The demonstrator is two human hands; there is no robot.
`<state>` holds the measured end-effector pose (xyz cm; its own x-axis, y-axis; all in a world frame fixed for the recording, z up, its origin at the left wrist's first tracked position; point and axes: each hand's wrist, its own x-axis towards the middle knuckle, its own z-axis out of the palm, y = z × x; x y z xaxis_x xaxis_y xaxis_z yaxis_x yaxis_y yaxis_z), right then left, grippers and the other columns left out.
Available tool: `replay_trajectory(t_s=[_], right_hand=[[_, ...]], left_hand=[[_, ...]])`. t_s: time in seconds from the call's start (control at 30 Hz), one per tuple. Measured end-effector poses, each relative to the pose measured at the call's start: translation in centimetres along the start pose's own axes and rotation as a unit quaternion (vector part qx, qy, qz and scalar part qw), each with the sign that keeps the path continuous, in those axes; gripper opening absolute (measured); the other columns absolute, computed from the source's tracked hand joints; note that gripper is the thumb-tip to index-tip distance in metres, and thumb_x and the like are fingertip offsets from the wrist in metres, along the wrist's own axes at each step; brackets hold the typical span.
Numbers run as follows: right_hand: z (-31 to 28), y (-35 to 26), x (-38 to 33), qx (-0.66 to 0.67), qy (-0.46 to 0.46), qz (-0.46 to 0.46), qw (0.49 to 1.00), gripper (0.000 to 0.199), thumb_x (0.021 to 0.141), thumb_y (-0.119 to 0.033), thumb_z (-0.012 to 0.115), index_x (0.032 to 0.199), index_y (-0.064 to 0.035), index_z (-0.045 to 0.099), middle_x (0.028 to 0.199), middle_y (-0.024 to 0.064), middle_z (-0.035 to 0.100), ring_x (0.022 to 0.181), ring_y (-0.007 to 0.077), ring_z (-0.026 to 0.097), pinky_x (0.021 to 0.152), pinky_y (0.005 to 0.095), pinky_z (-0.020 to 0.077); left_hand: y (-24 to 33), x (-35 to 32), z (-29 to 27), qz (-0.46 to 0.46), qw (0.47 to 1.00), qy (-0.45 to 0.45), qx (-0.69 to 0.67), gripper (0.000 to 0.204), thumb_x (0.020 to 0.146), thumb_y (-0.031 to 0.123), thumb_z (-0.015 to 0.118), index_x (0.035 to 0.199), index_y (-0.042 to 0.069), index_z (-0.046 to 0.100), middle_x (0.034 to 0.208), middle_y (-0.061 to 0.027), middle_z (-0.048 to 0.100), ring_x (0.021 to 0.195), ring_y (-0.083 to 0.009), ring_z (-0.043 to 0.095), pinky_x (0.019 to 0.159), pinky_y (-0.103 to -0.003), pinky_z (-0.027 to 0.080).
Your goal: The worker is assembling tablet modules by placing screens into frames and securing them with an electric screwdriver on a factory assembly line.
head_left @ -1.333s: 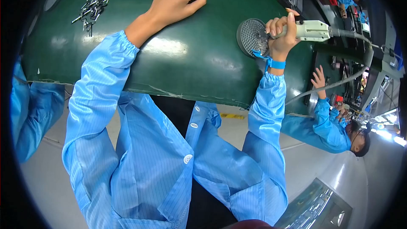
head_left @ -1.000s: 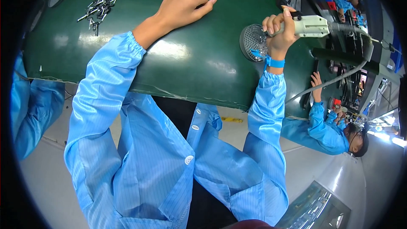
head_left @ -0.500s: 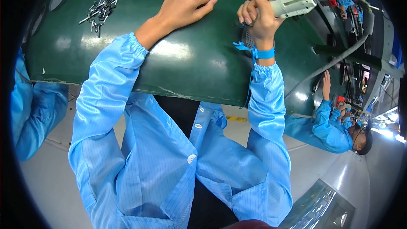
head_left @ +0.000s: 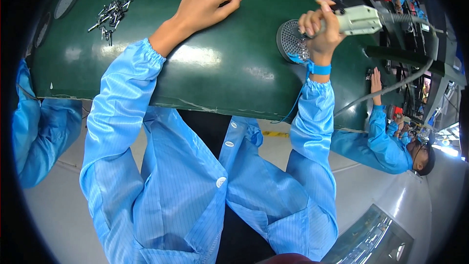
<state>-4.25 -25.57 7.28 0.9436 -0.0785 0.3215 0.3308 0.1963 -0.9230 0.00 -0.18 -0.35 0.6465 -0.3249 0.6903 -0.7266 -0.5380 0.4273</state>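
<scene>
Landmark = green bench [head_left: 220, 73]. Far left on it: loose pile of small screws [head_left: 110, 12], well apart from both hands, kept w/in reach. Left hand [head_left: 207, 5] rests mid-bench, fingers loosely curled, holding nothing, prob. bracing. Right hand [head_left: 320, 29] closed around pale powered driver [head_left: 359, 18], just over round mesh grille [head_left: 292, 41] near bench's right end.

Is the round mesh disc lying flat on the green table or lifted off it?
Flat: the round mesh disc rests on the green table, partly behind the right hand.
</scene>
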Motion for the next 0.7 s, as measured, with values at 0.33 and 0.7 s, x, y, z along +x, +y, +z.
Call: replay_trajectory(t_s=[0.33, 0.7], right_hand=[[-2.6, -0.1, -0.8, 0.012, 0.021, -0.009, 1.000, 0.014, 0.096, -0.007, 0.058, 0.101, 0.0045, 0.055, 0.053, 0.0027, 0.039, 0.040, 0.0131, 0.039, 0.041, 0.0321, 0.0391], [-3.1, 0.6, -0.9, -0.033, 0.019, -0.003, 0.999, 0.019, 0.096, -0.015, 0.055, 0.101, 0.0021, 0.059, 0.053, 0.0006, 0.035, 0.042, 0.0126, 0.038, 0.045, 0.0322, 0.0396]], left_hand=[[1.6, 1.1, -1.5, -0.024, 0.999, -0.046, -0.018, 0.029, 0.090, 0.026, 0.070, 0.072, 0.002, 0.068, 0.073, -0.0107, 0.065, 0.063, -0.0315, 0.063, 0.055, -0.041, 0.050], [2.5, 1.5, -1.8, 0.006, 0.999, -0.016, -0.029, 0.031, 0.088, 0.016, 0.070, 0.063, 0.001, 0.062, 0.066, -0.0144, 0.059, 0.057, -0.0352, 0.058, 0.050, -0.044, 0.044]])
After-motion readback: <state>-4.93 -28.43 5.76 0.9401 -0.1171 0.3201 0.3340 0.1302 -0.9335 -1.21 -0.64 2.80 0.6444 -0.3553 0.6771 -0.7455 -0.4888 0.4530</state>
